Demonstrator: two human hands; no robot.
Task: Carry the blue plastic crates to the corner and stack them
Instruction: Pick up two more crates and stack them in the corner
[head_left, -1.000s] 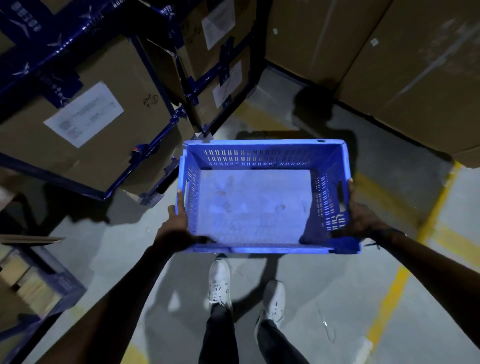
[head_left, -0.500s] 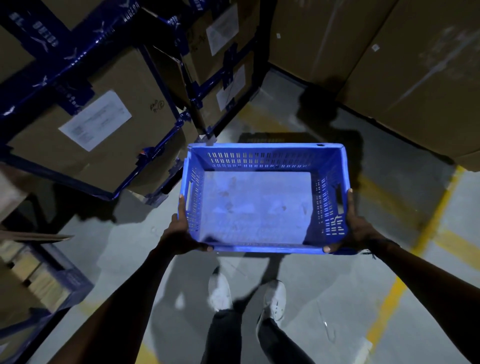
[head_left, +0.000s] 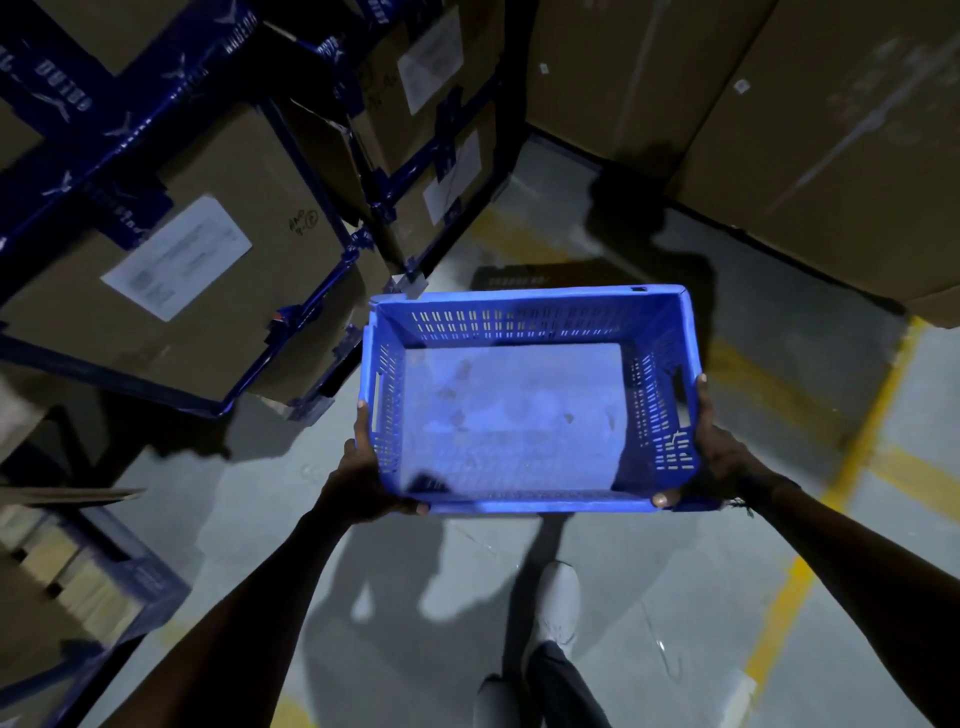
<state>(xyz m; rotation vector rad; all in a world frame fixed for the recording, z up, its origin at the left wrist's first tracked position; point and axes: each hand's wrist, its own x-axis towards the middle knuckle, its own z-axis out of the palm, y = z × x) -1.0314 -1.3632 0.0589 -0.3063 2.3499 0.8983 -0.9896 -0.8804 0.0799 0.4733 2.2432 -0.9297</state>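
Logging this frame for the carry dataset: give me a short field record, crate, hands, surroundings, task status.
crate: blue plastic crate, empty, open side up, held above the floor
left hand: left hand grips the crate's near-left corner
right hand: right hand grips the near-right corner
ahead: corner of stacked cardboard boxes
floor: grey floor with yellow lines
stack: no other crate clearly visible
status: carrying, not yet set down

Both bare arms reach forward, well apart. The left hand (head_left: 363, 467) clasps the near-left corner of the blue crate (head_left: 511, 410), fingers curled under its edge. The right hand (head_left: 719, 457) clasps the near-right corner, thumb along the rim.
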